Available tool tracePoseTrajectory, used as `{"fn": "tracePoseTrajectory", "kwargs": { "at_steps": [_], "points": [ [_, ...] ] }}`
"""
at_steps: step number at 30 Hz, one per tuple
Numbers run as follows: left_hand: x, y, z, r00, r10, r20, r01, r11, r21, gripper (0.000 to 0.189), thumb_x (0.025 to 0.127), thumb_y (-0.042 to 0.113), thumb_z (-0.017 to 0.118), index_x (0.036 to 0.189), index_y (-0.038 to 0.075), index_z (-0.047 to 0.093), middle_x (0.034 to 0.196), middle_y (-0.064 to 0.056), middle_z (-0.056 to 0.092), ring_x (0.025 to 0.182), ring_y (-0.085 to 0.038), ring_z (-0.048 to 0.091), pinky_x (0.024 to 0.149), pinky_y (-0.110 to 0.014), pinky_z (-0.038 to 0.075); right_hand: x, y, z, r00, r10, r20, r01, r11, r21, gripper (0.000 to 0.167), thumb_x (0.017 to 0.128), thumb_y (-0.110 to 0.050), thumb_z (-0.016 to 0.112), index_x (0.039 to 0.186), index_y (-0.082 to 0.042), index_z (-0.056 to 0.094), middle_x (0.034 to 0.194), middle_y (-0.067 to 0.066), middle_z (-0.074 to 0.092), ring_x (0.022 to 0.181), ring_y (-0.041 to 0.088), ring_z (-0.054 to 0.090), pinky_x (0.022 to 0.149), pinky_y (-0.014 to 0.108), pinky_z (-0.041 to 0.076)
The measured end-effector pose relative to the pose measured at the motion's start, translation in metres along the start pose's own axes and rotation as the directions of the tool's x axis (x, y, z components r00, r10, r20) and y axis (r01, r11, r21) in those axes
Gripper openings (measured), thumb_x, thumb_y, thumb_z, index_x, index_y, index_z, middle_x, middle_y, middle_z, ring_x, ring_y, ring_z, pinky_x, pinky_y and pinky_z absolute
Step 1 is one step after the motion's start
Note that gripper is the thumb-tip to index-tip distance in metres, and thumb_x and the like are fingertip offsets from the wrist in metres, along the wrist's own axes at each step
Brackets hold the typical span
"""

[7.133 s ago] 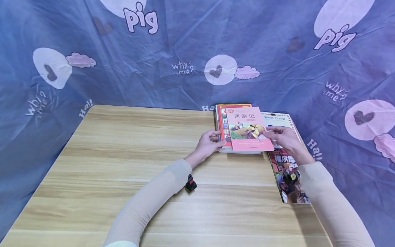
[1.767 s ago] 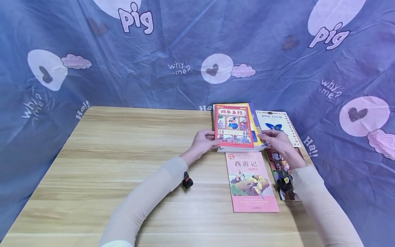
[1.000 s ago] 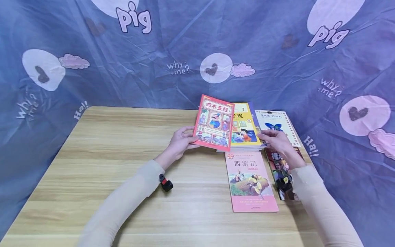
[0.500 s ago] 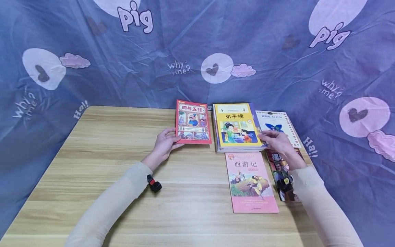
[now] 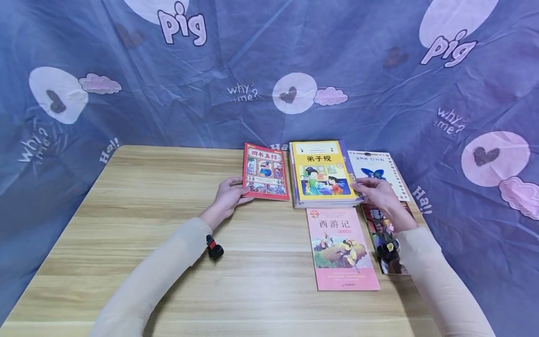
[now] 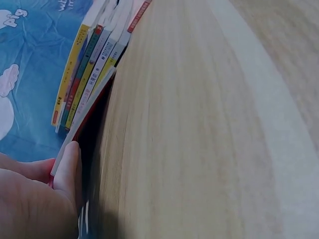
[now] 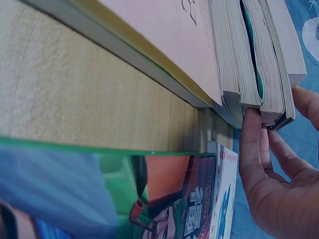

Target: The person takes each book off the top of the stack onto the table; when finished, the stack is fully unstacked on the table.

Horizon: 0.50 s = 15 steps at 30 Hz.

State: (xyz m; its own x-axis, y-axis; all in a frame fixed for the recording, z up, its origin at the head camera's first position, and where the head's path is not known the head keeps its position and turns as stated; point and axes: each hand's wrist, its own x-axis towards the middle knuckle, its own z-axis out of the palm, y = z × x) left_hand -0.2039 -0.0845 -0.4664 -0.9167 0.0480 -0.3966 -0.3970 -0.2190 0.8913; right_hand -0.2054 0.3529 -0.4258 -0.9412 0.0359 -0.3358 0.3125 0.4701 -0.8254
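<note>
In the head view, my left hand pinches the lower left edge of a thin red book, just left of the stack of books. The left wrist view shows that book edge-on and tilted, between thumb and fingers. My right hand grips the right edge of the stack of books, which has a yellow book on top. In the right wrist view, the thumb lies beside the top book and the bent fingers meet the page edges lower down.
A pink book lies in front of the stack. To the right, a white book with a blue butterfly and a dark comic-style book lie near the edge of the wooden table. A blue printed cloth hangs behind.
The pink book went from atop the stack to the table in front. My left hand lifted the red book off and carried it left, then lowered it slightly, uncovering the yellow book.
</note>
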Motion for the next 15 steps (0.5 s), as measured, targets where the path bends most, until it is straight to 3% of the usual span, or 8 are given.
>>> {"fn": "tracePoseTrajectory", "kwargs": {
  "at_steps": [15],
  "points": [
    [0.0102,-0.0028,0.0057,1.000,0.015,-0.018,-0.013,0.998,0.062,0.056,0.102,-0.004,0.063,0.155,0.001,0.044,0.145,-0.027,0.056,0.128,-0.042,0.066,0.090,-0.028,0.068,0.0014,-0.0003,-0.0011,1.000,0.006,-0.006,-0.007,1.000,-0.017,0.076,0.101,-0.045,0.070,0.155,0.003,0.045,0.085,-0.023,0.069,0.079,-0.001,0.067,0.070,0.019,0.061]
  ]
}}
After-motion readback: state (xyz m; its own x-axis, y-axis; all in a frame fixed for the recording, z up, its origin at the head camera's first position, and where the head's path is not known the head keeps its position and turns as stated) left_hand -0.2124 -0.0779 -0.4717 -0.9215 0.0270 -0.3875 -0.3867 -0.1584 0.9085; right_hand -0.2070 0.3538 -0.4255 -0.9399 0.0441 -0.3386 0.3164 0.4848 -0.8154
